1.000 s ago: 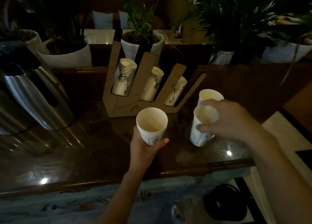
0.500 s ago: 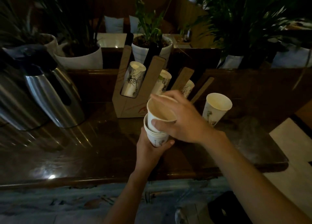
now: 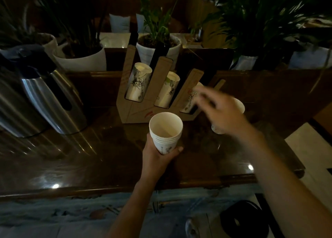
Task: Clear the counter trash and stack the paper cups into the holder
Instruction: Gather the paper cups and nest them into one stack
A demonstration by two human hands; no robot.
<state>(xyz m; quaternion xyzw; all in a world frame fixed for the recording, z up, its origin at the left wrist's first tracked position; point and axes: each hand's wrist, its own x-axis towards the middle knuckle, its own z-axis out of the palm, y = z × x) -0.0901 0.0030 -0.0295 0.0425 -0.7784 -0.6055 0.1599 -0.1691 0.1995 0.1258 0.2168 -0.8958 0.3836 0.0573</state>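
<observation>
My left hand [image 3: 158, 158] grips a nested stack of white paper cups [image 3: 166, 131] above the dark wooden counter [image 3: 89, 157], just in front of the cardboard cup holder [image 3: 138, 112]. The holder's three slanted slots each hold a stack of printed cups [image 3: 138, 83]. My right hand [image 3: 222, 112], blurred and with fingers spread, hovers over a single paper cup [image 3: 218, 130] that stands right of the holder. The hand hides most of that cup, and I cannot tell if it touches it.
A steel thermos jug [image 3: 45, 101] stands on the counter at the left. Several potted plants in white pots [image 3: 80, 60] line the ledge behind the holder. The counter's front edge [image 3: 125, 189] runs close to my body. Floor lies to the right.
My right hand pushed a cup down into the stack in my left hand, let it go, and has moved right over the remaining single cup. The stack looks taller.
</observation>
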